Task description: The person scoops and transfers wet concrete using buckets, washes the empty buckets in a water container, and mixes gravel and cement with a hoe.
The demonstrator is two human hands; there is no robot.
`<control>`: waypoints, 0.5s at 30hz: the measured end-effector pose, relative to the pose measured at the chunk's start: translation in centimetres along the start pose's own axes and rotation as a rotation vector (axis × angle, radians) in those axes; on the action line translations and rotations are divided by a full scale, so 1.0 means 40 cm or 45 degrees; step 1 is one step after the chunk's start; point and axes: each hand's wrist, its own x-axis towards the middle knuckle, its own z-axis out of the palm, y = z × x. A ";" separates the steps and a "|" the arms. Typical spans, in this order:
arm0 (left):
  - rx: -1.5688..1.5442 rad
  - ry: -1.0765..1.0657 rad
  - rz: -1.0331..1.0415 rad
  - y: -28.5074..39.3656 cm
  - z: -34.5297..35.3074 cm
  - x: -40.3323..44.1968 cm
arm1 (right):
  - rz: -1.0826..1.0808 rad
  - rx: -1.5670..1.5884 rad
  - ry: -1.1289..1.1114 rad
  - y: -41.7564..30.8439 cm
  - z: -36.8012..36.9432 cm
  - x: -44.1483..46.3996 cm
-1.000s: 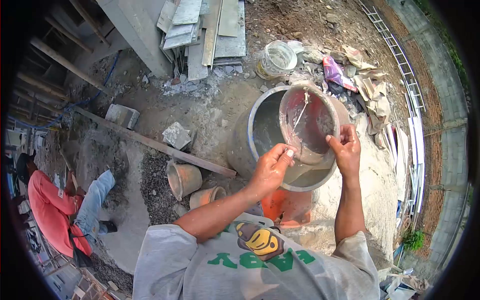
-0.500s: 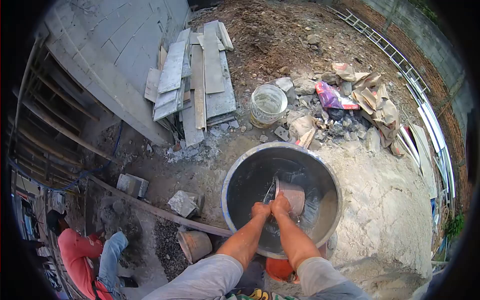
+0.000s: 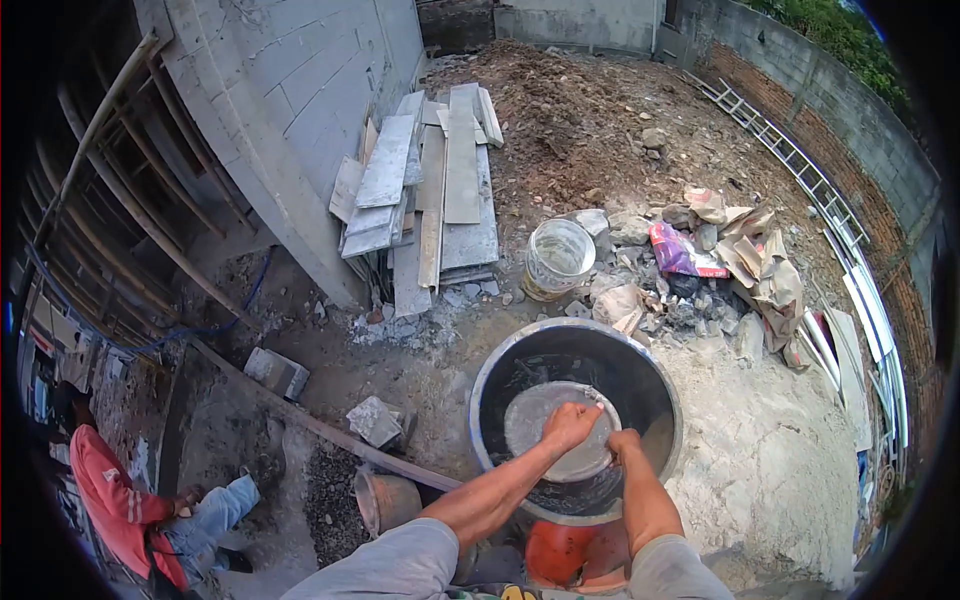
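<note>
Both forearms are stretched forward and down over a large tub (image 3: 575,325), the left one reaching in at a slant, the right one held more upright. A small bucket (image 3: 609,408) is held inside the tub, its mouth facing up. The fingers of the left hand (image 3: 570,426) are closed on it near its rim; whether rim or handle is gripped cannot be told. Its near right edge is gripped by the right hand (image 3: 627,446). The tub is bordered by pale sand (image 3: 765,470) on the right. Boards (image 3: 462,160) are stacked by a block wall (image 3: 320,75), and a person in red (image 3: 115,490) is seen at left.
</note>
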 end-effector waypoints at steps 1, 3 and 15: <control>0.057 -0.039 0.016 0.059 -0.026 -0.024 | -0.098 -0.022 -0.033 -0.004 -0.043 -0.054; 0.037 -0.093 0.161 0.139 -0.078 -0.092 | -0.300 0.191 -0.020 0.000 -0.136 -0.240; -0.661 0.208 0.990 0.408 -0.540 -0.605 | -1.149 0.212 -0.226 -0.174 -0.324 -0.952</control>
